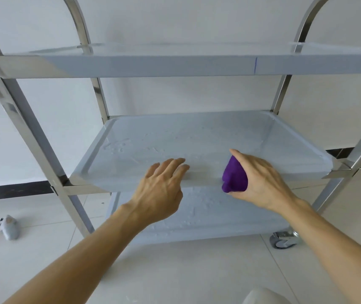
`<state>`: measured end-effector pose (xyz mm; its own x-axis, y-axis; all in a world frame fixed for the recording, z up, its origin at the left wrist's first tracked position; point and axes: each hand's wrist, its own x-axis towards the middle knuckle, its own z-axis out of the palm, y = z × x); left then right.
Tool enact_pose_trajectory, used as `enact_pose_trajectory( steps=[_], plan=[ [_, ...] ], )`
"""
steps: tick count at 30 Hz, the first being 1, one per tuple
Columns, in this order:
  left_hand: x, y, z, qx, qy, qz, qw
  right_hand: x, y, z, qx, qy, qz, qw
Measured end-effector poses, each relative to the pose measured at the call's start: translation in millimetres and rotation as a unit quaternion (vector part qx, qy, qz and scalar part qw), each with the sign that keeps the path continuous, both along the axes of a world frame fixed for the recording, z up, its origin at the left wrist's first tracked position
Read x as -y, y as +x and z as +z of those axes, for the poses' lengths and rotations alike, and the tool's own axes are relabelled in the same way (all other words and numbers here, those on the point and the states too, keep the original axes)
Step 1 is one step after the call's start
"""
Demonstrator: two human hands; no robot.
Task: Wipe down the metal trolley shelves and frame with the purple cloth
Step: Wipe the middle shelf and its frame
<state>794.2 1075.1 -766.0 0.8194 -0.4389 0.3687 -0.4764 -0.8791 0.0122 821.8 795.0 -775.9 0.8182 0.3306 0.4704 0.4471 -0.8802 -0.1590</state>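
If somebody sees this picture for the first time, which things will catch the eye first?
First the purple cloth, bunched in the right hand at the front edge of the middle shelf. Next the left hand, fingers straight, resting on that same edge. Then the shiny metal trolley frame around them.

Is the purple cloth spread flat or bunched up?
Bunched up: the cloth is a compact wad gripped in the right hand, not laid flat on the shelf.

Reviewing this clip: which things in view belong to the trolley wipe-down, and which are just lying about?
Part of the job:
purple cloth, bunched in the right hand
middle shelf
trolley frame
left hand, open over the shelf's front edge

Just lying about:
small grey object on the floor
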Motion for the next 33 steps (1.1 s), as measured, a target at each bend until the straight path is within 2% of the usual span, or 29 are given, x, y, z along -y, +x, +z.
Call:
enact_pose_trajectory(
  steps=[4, 11, 16, 20, 23, 30, 33],
  plan=[
    [7.2, 4.5, -11.5, -0.003, 0.085, 0.036, 0.996, -51.0, -3.0, -1.7, 0.028, -0.013, 0.014, 0.999],
    [-16.5, 1.1, -13.7, 0.021, 0.121, 0.036, 0.992, -92.6, -0.8, -4.3, 0.055, -0.045, 0.020, 0.997],
    [-25.4, -1.4, -15.1, 0.025, 0.116, 0.049, 0.992, -12.9, 1.6, -2.9, 0.028, -0.019, 0.037, 0.999],
    [-26.9, -1.9, -14.5, 0.016, 0.110, 0.048, 0.993, 81.7, -1.5, 3.4, -0.016, 0.009, -0.056, 0.998],
    [-23.5, -3.6, -14.4, 0.014, 0.088, 0.053, 0.995, 100.1, 2.8, 5.9, -0.049, 0.012, -0.082, 0.995],
    [-14.5, 6.1, -19.2, 0.058, 0.053, 0.092, 0.993, 5.9, 5.1, -2.8, 0.023, -0.002, 0.019, 1.000],
    [-7.9, 13.0, -18.8, 0.072, 0.070, 0.112, 0.989, -17.6, 10.2, -3.6, 0.028, -0.010, 0.040, 0.999]
  ],
)
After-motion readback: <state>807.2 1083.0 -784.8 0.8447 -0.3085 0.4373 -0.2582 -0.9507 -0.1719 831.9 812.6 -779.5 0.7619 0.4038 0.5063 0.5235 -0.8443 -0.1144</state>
